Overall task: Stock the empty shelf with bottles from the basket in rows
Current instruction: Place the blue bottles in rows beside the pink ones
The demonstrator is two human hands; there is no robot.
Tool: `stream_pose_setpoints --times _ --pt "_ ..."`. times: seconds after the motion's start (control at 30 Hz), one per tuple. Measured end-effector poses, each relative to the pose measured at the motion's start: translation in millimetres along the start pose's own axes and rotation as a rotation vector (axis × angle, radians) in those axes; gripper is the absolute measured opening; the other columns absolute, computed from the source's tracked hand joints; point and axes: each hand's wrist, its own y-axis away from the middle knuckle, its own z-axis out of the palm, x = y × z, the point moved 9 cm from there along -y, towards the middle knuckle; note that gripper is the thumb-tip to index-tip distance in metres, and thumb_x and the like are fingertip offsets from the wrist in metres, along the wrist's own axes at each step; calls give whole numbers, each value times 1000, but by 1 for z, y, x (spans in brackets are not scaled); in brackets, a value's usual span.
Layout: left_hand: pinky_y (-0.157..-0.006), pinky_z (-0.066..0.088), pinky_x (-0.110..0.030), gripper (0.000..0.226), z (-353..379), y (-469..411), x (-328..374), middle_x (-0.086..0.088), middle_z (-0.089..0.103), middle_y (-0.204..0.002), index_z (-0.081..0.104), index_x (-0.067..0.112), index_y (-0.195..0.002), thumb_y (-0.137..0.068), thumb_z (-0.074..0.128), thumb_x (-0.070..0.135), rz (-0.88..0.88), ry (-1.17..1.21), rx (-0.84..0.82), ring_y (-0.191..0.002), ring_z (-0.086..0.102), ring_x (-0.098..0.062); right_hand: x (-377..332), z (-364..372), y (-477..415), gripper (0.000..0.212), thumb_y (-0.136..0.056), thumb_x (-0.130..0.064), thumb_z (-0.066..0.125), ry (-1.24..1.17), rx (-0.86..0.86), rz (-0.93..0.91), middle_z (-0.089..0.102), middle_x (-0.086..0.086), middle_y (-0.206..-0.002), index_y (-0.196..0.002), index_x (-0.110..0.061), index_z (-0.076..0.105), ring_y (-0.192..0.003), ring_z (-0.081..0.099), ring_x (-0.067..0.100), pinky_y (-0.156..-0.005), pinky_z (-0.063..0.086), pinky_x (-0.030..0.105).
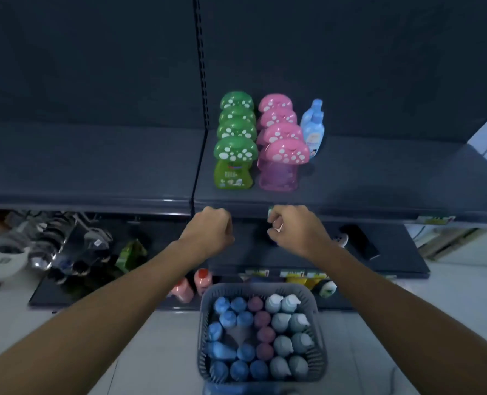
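A dark shelf (379, 178) carries a row of green mushroom-capped bottles (235, 155), a row of pink ones (282, 158) beside it, and two light blue bottles (313, 126) further right. Below on the floor stands a grey basket (205, 337) packed with several blue, purple and pale grey-capped bottles (245, 352). My left hand (211, 232) hovers in front of the shelf edge with fingers curled, holding nothing. My right hand (293, 228) is level with it, fingers curled too, a ring showing, and empty.
The left bay of the shelf (88, 166) is bare. A lower shelf (379, 252) holds packaged goods at left, a green packet (131, 253), and orange bottles (202, 280) near the basket. White floor lies around the basket.
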Motion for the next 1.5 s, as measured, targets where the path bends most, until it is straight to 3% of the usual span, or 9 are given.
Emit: stream_pose_setpoints --times 0.13,0.27,0.37,0.5,0.63,0.77,1.0,1.3,1.5 --pt "-79 59 -42 14 75 -2 -35 -14 67 -101 72 16 -94 -83 66 23 -76 -4 -98 -92 66 -39 18 72 3 19 -85 -27 69 0 -101 16 68 -7 -96 -103 -25 66 -91 64 17 -80 56 37" --pt "-65 56 -39 21 149 -5 -62 -13 66 -105 73 17 -101 -85 61 21 -109 -49 -186 -96 66 -36 43 145 7 15 -83 -28 65 14 -234 67 69 -4 -102 -98 -28 64 -95 65 24 -82 55 38" --pt "-77 56 -43 18 202 -3 -76 -18 65 -104 67 9 -99 -84 60 15 -95 -48 -262 -100 64 -39 62 200 16 14 -83 -26 63 20 -308 70 70 0 -101 -97 -26 63 -96 66 27 -78 56 40" --pt "-71 46 -39 8 265 -1 -88 -23 65 -107 52 6 -85 -83 60 8 -52 -66 -367 -100 63 -43 82 276 33 20 -83 -26 59 25 -403 53 66 6 -105 -103 -23 62 -96 63 33 -71 52 38" --pt "-83 50 -42 25 320 4 -103 -22 59 -124 61 4 -115 -91 58 8 -73 -190 -450 -113 61 -42 96 344 53 20 -83 -22 63 -31 -493 73 63 7 -106 -103 -20 62 -95 62 31 -70 47 34" --pt "-85 50 -39 29 371 18 -114 -14 61 -124 63 8 -120 -91 61 8 -32 -368 -554 -114 62 -37 101 393 73 10 -85 -23 62 -10 -571 36 64 10 -105 -90 -19 55 -95 62 34 -69 45 35" --pt "-80 41 -34 9 402 28 -118 1 65 -105 71 22 -97 -88 68 22 103 -615 -506 -103 63 -25 104 431 88 32 -85 -21 61 67 -622 -45 57 7 -122 -116 -16 60 -111 59 30 -84 51 40" --pt "-74 39 -34 11 404 26 -118 5 66 -91 72 23 -89 -91 63 17 94 -615 -447 -92 67 -21 104 441 88 42 -83 -19 67 188 -574 -117 58 7 -120 -123 -20 58 -104 63 30 -77 51 38" --pt "-65 39 -34 14 394 26 -114 -10 64 -111 68 12 -103 -91 61 10 -8 -481 -447 -97 69 -34 105 431 82 33 -88 -13 57 264 -516 -85 66 4 -114 -119 -20 60 -102 66 28 -76 49 36"
